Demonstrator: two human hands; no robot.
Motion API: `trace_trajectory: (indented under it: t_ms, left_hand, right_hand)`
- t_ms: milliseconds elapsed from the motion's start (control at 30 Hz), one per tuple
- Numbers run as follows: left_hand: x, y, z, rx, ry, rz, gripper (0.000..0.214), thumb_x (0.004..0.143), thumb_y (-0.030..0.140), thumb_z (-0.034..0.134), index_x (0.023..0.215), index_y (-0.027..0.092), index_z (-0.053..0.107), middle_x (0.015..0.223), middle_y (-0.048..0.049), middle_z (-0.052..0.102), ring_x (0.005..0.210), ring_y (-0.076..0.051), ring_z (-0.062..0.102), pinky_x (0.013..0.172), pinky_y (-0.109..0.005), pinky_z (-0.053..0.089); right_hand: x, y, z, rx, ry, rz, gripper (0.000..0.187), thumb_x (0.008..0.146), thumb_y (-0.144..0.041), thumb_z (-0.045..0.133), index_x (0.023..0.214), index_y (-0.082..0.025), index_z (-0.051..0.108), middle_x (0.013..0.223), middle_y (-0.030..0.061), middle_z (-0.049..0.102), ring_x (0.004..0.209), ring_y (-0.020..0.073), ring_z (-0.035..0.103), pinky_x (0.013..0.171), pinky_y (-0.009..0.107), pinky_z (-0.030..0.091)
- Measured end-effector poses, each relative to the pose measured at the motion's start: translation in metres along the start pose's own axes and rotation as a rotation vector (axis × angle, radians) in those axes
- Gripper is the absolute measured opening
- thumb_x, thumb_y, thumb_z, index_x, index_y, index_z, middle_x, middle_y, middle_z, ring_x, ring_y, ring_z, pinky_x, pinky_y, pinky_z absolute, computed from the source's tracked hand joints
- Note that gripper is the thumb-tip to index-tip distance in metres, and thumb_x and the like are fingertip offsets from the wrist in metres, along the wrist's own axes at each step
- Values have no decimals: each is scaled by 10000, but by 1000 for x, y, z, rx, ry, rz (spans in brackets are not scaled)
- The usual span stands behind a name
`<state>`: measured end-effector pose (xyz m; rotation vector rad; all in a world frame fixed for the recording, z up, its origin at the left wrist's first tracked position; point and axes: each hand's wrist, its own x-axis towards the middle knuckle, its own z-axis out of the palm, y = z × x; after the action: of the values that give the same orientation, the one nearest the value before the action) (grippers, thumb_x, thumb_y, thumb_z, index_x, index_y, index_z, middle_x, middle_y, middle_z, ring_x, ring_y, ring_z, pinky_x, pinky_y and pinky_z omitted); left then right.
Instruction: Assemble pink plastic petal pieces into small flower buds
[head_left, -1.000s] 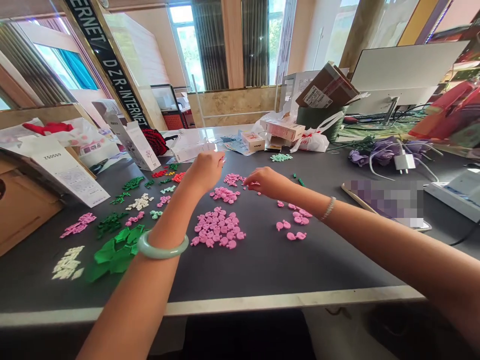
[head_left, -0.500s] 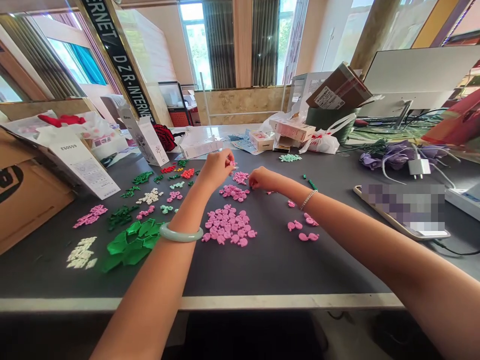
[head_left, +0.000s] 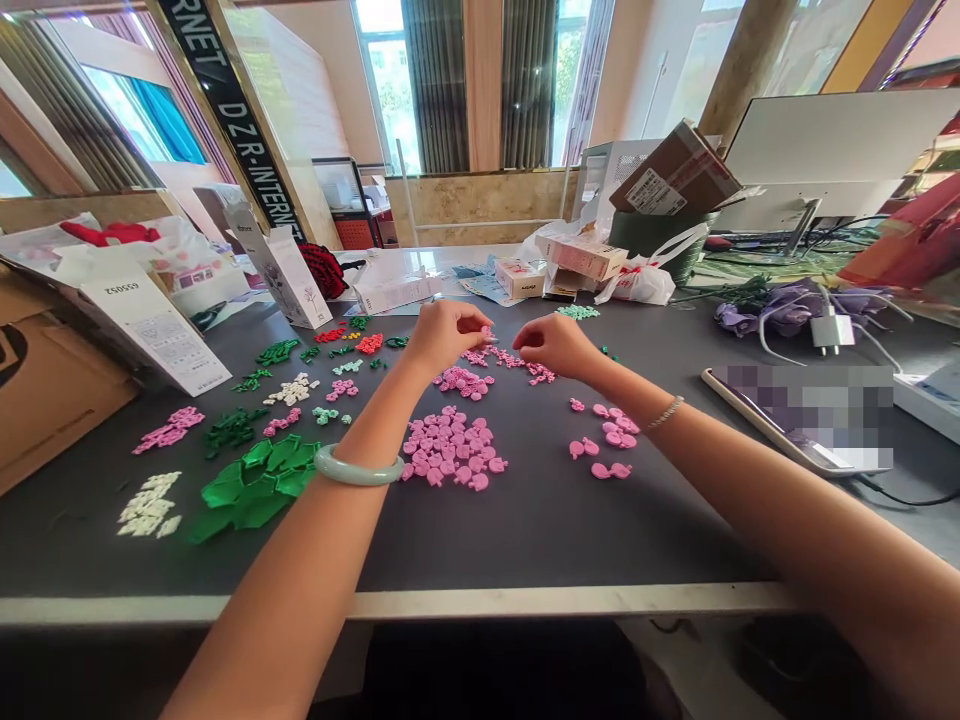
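My left hand (head_left: 444, 335), with a pale green bangle on the forearm, pinches a small pink plastic piece (head_left: 487, 333) between thumb and fingertips. Across a short gap is my right hand (head_left: 559, 345), its fingers drawn together; whatever lies between them is too small or hidden to make out. Beneath both hands spread small pink pieces (head_left: 510, 359). Closer to me are a cluster of pink pieces (head_left: 463, 382) and a larger pile of round pink pieces (head_left: 454, 450). Several pink pieces (head_left: 611, 470), some looking joined, lie below the right forearm.
Left of my arm lie green leaf-like pieces (head_left: 259, 485), cream pieces (head_left: 150, 505) and several small coloured piles. A white box (head_left: 161, 320) and a cardboard box (head_left: 60, 380) stand at far left. To the right are a phone (head_left: 795, 420), a charger (head_left: 832, 330) and purple flowers (head_left: 780, 312).
My right hand has shifted right, off the small pink pieces, uncovering more of them. My left hand has moved slightly right with its pink piece. The view has turned a little.
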<state>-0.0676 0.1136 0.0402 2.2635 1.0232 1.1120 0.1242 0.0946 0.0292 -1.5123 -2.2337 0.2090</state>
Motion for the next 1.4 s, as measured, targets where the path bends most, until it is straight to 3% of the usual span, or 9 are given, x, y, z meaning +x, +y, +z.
trace_trajectory:
  t_ms: [67,200,333,567,700,1100,1400]
  left_hand:
    - [-1,4,5,-57,-51,-11,145,745,184,612,861,109,655,779,-84,697,693,-161,678,669,-292,586]
    - [-3,15,19,-164,-158,-22,146,769,182,590,881,100,637,753,-83,694,668,-164,689,653,-277,594]
    - [-8,27,38,-243,-249,-22,118,756,141,601,863,99,629,725,-72,693,659,-158,690,645,-254,593]
    - [-16,38,61,-277,-285,-50,148,763,128,631,898,68,630,793,-110,709,690,-165,692,708,-294,604]
    - [-18,41,64,-262,-265,-80,44,767,97,612,801,80,636,685,-75,692,626,-159,683,645,-282,602]
    - [-24,44,71,-220,-210,-82,114,696,23,625,755,112,665,643,-28,682,595,-146,671,620,-250,573]
    - [-30,42,82,-198,-98,-50,42,687,100,654,680,138,637,623,-17,681,577,-148,658,608,-259,559]
  right_hand:
    - [-16,6,-10,127,39,24,214,778,-173,514,912,-121,671,805,67,676,742,151,636,650,246,486]
    - [-52,16,-22,689,147,127,72,659,-182,613,718,-147,636,705,38,652,698,175,653,677,304,534]
    - [-74,20,-25,888,190,168,43,629,-170,635,667,-158,619,667,22,638,708,165,651,739,318,540]
    - [-75,30,-13,842,108,143,112,634,-200,630,731,-146,640,657,14,635,685,149,621,650,269,490]
    - [-75,31,-8,847,101,96,138,630,-235,666,726,-138,643,692,17,637,680,139,604,579,233,446]
    - [-76,28,-3,802,162,64,116,620,-216,666,709,-141,679,732,27,661,751,165,641,640,239,497]
    - [-76,34,-2,721,223,-7,172,649,-298,690,734,-150,706,746,45,688,696,165,642,657,271,523]
